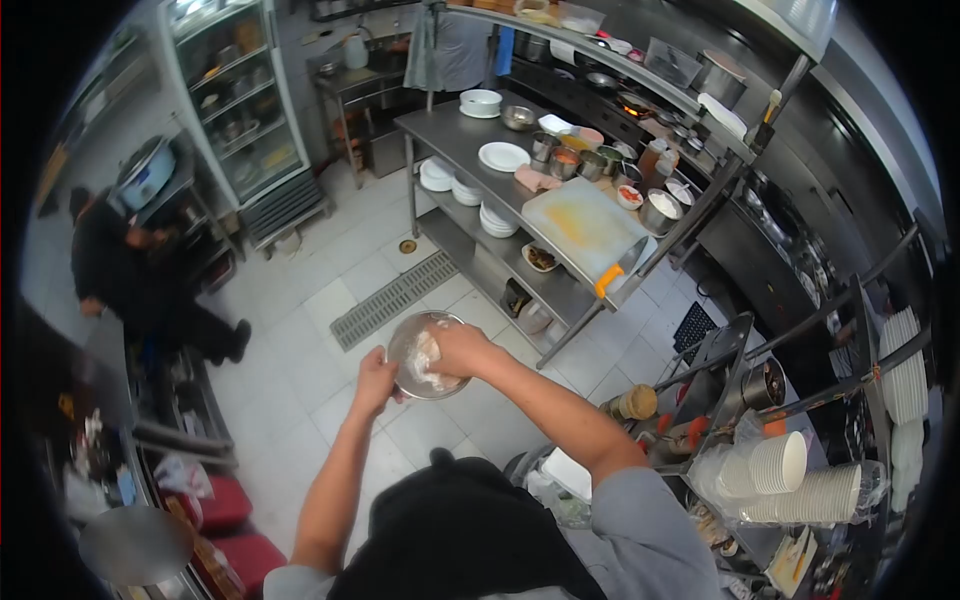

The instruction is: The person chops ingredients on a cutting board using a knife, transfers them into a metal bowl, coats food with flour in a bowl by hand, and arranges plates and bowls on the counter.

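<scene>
A round metal bowl (401, 346) is held up in front of my body, over the tiled floor. My left hand (374, 382) grips its left rim, with the thumb on top. Inside the bowl lies white, flour-like powder (420, 368) with pale clumps. My right hand (462, 350) reaches in over the right rim, its fingers curled down into the white stuff and dusted with it. What those fingers close on is too small and covered to make out.
Ahead is a steel worktable (450, 125) with a cutting board (585, 222), an orange-handled tool (608, 279), plates and ingredient tins. A person in dark clothes (125, 260) is at the left. To my right stands a rack with stacked paper cups (800, 495). A drain grate (395, 300) crosses the floor.
</scene>
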### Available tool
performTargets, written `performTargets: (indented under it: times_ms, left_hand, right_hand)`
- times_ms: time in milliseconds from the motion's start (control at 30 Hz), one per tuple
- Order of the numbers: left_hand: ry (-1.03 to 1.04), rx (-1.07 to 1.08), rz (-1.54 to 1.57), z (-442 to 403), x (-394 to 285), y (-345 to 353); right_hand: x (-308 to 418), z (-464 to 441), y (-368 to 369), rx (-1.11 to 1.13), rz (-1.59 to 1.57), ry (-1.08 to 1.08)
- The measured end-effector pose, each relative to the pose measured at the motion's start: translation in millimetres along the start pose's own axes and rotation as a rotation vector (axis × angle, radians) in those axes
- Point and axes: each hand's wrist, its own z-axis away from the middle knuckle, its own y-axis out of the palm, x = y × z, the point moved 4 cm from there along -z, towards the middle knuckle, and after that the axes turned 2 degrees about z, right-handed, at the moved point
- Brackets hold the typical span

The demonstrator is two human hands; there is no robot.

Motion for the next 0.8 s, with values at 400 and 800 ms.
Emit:
performTargets:
  times_ms: [400,800]
  left_hand:
    - [0.025,0.159,-0.034,-288,-82,-45]
    - [0.002,0.475,-0.052,-547,-173,36]
  right_hand:
    - [-79,-262,-63,-0.139,0.003,0.198]
    - [-212,-384,-178,-0.278,-0.035,0.536]
